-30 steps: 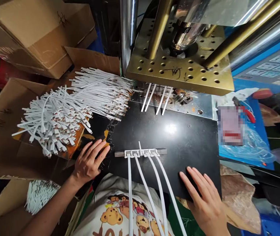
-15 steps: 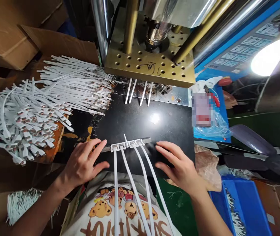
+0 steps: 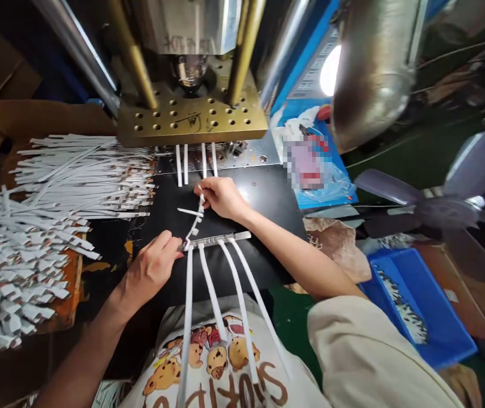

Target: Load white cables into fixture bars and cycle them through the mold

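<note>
My left hand [image 3: 152,265] is closed on the left end of a narrow metal bar [image 3: 242,235] lying on the black work surface. Several white cables [image 3: 239,289] run from this bar down over my lap. Between thumb and fingers, my right hand [image 3: 225,198] pinches the upper end of a thin white plastic strip [image 3: 194,225] with short side stubs. The strip slants up from the bar's left end, its lower end still at the bar. Beyond my right hand, white cable ends [image 3: 186,167] stick out from under the brass-coloured press plate [image 3: 152,133].
Heaps of white cables [image 3: 76,175] with metal plugs lie at the left. At the right are a blue tray [image 3: 340,195] with plastic wrapping, a fan [image 3: 433,209] and a blue bin [image 3: 446,334] holding small pieces. A metal lamp shade [image 3: 374,85] hangs at the upper right.
Both hands were open beside the bar. My left hand has closed on its left end; my right hand has reached forward and lifted the white strip off the bar's right side. The view has shifted.
</note>
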Action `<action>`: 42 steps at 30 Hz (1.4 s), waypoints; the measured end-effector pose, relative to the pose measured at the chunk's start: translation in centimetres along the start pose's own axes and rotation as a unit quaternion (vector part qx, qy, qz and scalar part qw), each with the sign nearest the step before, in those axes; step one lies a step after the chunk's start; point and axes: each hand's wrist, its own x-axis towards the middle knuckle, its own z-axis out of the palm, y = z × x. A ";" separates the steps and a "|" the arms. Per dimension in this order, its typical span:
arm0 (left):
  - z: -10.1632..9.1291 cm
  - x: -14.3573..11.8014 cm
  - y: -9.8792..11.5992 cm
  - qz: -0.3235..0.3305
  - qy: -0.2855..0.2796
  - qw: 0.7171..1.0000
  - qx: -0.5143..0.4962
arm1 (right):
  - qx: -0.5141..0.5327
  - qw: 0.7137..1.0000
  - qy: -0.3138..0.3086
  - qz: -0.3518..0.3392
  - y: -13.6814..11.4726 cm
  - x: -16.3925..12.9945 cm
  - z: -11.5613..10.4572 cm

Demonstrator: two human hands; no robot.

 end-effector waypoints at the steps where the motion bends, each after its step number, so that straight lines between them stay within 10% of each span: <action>1: 0.1 0.1 0.0 0.002 0.007 1.000 -0.001 | 0.016 0.998 0.059 0.018 0.5 -0.1 -0.4; 6: 1.2 -0.9 -1.2 0.013 0.049 0.998 -0.034 | -0.010 0.958 0.267 0.105 4.2 -9.7 -8.0; 9: 2.3 -1.3 -1.8 -0.002 0.077 0.995 -0.064 | -0.193 0.848 0.427 0.246 6.0 -19.1 -12.7; 14: 2.4 -1.0 -0.3 -0.048 0.122 0.987 -0.089 | -0.309 0.772 0.439 0.339 6.4 -27.2 -14.4; 17: 1.2 -0.9 1.5 -0.006 0.168 0.983 -0.074 | -0.329 0.830 0.357 0.273 4.3 -25.0 -11.5; 20: 0.3 -0.4 2.9 0.076 0.156 0.980 -0.093 | -0.300 0.939 0.163 0.027 0.8 -20.3 -6.8; 24: 0.2 1.4 3.4 0.159 0.190 0.960 -0.129 | -0.155 0.965 0.057 -0.202 -2.5 -15.4 -0.6; 32: 0.7 3.1 3.4 0.008 0.282 0.904 -0.322 | -0.009 0.977 0.177 -0.119 -5.0 -11.4 2.6; 38: -0.3 2.1 2.2 -0.158 0.301 0.799 -0.497 | -0.258 0.945 -0.098 -0.176 -8.9 -4.9 3.3; 42: -4.4 -2.6 -1.4 -0.337 0.379 0.747 -0.429 | -0.302 0.912 -0.235 -0.147 -10.0 0.9 6.0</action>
